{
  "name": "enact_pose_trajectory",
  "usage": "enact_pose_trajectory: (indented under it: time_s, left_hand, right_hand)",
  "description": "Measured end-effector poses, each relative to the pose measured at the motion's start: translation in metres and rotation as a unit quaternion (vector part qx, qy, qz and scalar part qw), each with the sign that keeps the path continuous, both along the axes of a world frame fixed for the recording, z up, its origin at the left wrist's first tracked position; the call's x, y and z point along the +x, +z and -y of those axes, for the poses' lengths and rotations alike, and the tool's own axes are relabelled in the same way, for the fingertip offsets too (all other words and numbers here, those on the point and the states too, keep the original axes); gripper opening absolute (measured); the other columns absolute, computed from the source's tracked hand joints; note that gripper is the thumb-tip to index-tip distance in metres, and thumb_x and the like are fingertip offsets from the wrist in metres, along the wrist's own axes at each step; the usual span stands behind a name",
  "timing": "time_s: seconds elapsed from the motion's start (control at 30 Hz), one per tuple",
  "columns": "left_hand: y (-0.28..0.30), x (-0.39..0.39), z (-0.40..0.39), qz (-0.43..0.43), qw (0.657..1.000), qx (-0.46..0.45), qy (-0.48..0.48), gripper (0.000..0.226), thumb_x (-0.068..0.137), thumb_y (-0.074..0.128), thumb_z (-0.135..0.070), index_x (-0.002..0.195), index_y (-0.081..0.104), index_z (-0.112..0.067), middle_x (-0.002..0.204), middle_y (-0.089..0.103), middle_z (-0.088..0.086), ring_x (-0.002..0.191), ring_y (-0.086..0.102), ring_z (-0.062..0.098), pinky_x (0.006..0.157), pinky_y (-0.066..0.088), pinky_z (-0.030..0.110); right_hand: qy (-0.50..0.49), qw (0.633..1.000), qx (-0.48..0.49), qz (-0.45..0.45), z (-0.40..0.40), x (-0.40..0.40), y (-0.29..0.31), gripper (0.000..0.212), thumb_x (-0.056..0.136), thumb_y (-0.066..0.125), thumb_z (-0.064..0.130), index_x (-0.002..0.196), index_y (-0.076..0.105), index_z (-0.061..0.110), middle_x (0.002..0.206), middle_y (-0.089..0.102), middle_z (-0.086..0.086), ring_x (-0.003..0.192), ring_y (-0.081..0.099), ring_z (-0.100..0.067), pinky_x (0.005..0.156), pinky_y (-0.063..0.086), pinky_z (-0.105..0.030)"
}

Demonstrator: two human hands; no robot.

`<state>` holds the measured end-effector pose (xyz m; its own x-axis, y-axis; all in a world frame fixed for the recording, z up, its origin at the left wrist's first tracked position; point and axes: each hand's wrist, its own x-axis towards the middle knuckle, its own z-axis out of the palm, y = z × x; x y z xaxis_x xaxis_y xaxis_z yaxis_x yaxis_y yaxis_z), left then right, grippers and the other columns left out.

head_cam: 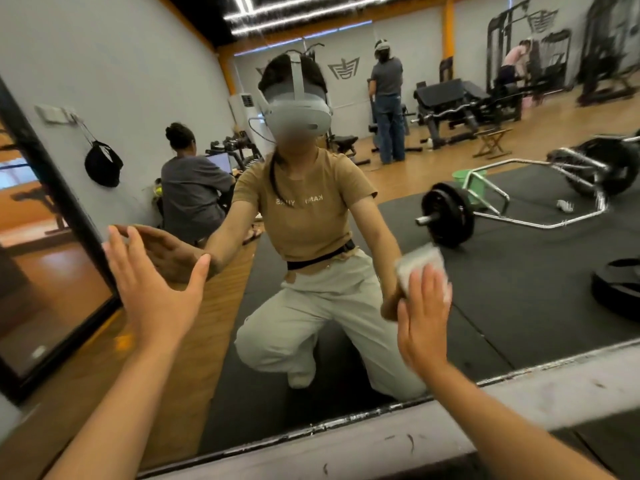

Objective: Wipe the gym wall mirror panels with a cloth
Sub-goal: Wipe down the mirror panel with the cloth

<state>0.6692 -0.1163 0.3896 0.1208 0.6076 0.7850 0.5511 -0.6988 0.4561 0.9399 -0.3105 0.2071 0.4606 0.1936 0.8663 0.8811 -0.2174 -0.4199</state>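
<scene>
White cloth (420,263) folded, flat under right hand (424,311) on mirror (519,289); left hand (156,289) spread.

Grey walls (114,64), wooden floor (519,140), black mats (519,271), ceiling strip lights (311,12).

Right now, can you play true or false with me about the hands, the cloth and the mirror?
1. The right hand presses a cloth flat on the mirror. True.
2. The left hand holds the cloth. False: it is bare, fingers spread.
3. The cloth is bright red. False: it looks pale grey-white.
4. A barbell shows in the mirror. True.
</scene>
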Motion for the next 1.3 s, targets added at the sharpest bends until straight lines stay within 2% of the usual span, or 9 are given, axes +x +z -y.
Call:
enact_pose_trajectory:
  time_s: [0.1, 0.17, 0.5, 0.67, 0.77, 0.83, 0.93, 1.17, 1.3]
  left_hand:
    - [-0.002, 0.000, -0.002, 0.001, 1.000, 0.009, -0.005, 0.102, 0.085, 0.069, -0.049, 0.158, 0.008, -0.012, 0.167, -0.005, 0.005, 0.153, -0.006, 0.022, 0.121, 0.000, 0.035]
    - [-0.003, 0.000, -0.002, 0.002, 1.000, 0.013, -0.008, 0.102, 0.085, 0.068, -0.049, 0.158, 0.007, -0.012, 0.166, -0.006, 0.006, 0.153, -0.007, 0.023, 0.120, -0.001, 0.035]
    - [-0.006, 0.001, -0.005, 0.005, 0.999, 0.030, -0.013, 0.103, 0.087, 0.067, -0.049, 0.158, 0.005, -0.010, 0.166, -0.006, 0.009, 0.152, -0.007, 0.026, 0.121, -0.003, 0.037]
    - [-0.009, 0.002, -0.010, 0.009, 0.999, 0.037, -0.013, 0.102, 0.088, 0.068, -0.049, 0.158, 0.004, -0.011, 0.166, -0.007, 0.009, 0.152, -0.008, 0.027, 0.123, -0.002, 0.041]
    - [-0.010, 0.002, -0.013, 0.010, 0.999, 0.047, -0.018, 0.101, 0.089, 0.067, -0.050, 0.158, 0.004, -0.010, 0.166, -0.006, 0.011, 0.152, -0.007, 0.029, 0.123, -0.002, 0.043]
    - [-0.011, 0.002, -0.014, 0.012, 0.998, 0.051, -0.021, 0.101, 0.089, 0.066, -0.051, 0.158, 0.004, -0.010, 0.166, -0.006, 0.012, 0.152, -0.007, 0.029, 0.122, -0.002, 0.043]
    - [-0.012, 0.002, -0.012, 0.015, 0.999, 0.045, -0.020, 0.102, 0.089, 0.065, -0.052, 0.158, 0.003, -0.011, 0.166, -0.006, 0.012, 0.152, -0.007, 0.028, 0.121, -0.003, 0.042]
    - [-0.011, 0.001, -0.009, 0.013, 0.999, 0.035, -0.028, 0.102, 0.088, 0.063, -0.057, 0.158, 0.002, -0.015, 0.166, -0.008, 0.007, 0.153, -0.009, 0.023, 0.122, -0.002, 0.045]
    - [-0.009, 0.002, -0.005, 0.029, 0.998, 0.039, -0.029, 0.103, 0.084, 0.057, -0.061, 0.158, 0.005, -0.013, 0.166, -0.005, 0.009, 0.153, -0.006, 0.025, 0.122, -0.001, 0.044]
  right_hand:
    - [0.031, 0.986, -0.165, 0.016, 0.022, -0.020, -0.120, 0.054, 0.109, 0.013, 0.035, 0.159, 0.004, 0.016, 0.167, -0.001, -0.005, 0.150, 0.012, -0.033, 0.124, -0.002, -0.041]
    - [0.026, 0.976, -0.215, 0.026, 0.028, -0.015, -0.131, 0.054, 0.109, 0.011, 0.036, 0.159, 0.003, 0.016, 0.167, -0.001, -0.005, 0.149, 0.014, -0.033, 0.123, -0.003, -0.039]
    - [0.001, 0.994, 0.053, 0.094, -0.022, 0.000, 0.128, 0.050, 0.105, 0.030, 0.020, 0.154, 0.025, 0.010, 0.162, 0.016, -0.003, 0.152, 0.005, -0.021, 0.122, 0.003, -0.049]
    - [0.021, 0.980, -0.102, 0.172, -0.026, -0.021, -0.014, 0.057, 0.104, 0.030, 0.022, 0.158, 0.014, 0.019, 0.166, 0.006, -0.003, 0.153, 0.008, -0.027, 0.122, 0.000, -0.049]
    - [0.020, 0.917, -0.298, 0.264, 0.002, -0.027, -0.122, 0.074, 0.091, 0.042, 0.020, 0.159, 0.012, 0.022, 0.166, 0.007, 0.001, 0.153, 0.006, -0.021, 0.123, 0.005, -0.046]
    - [0.017, 0.896, -0.348, 0.276, 0.011, -0.029, -0.135, 0.082, 0.084, 0.042, 0.018, 0.159, 0.009, 0.023, 0.166, 0.005, 0.004, 0.153, 0.004, -0.017, 0.120, 0.009, -0.044]
    - [0.066, 0.912, -0.309, 0.260, 0.000, -0.025, -0.080, 0.078, 0.087, 0.041, 0.016, 0.159, 0.010, 0.025, 0.166, 0.003, 0.007, 0.153, 0.006, -0.015, 0.120, 0.012, -0.042]
    - [0.044, 0.974, -0.021, 0.223, -0.044, -0.034, 0.140, 0.050, 0.100, 0.044, 0.008, 0.149, 0.038, 0.009, 0.158, 0.027, -0.006, 0.150, 0.016, -0.022, 0.122, 0.010, -0.049]
    - [0.032, 0.974, -0.014, 0.223, -0.054, -0.048, 0.119, 0.054, 0.098, 0.041, 0.006, 0.151, 0.033, 0.009, 0.162, 0.022, -0.007, 0.152, 0.012, -0.025, 0.122, 0.008, -0.050]
